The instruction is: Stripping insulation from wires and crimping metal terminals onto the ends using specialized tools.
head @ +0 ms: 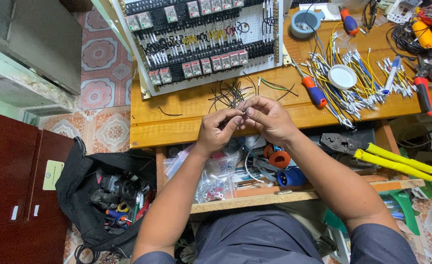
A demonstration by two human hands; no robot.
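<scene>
My left hand [217, 129] and my right hand [267, 117] meet fingertip to fingertip above the front edge of the wooden workbench [177, 124]. Between the fingertips both pinch a small thin wire piece [241, 112], too small to make out further. Just beyond them lies a loose bunch of short black wires [230, 93]. Behind that stands a white perforated panel [201, 44] carrying rows of relays and black terminal blocks with wiring.
To the right lie a heap of yellow, blue and white ferruled wires [358, 78], a white lid [341, 77], red-and-blue screwdrivers [314, 90] and red-handled pliers [424, 93]. A yellow-handled crimper [382, 156] rests on the lower shelf. An open black tool bag [111, 195] sits on the floor, left.
</scene>
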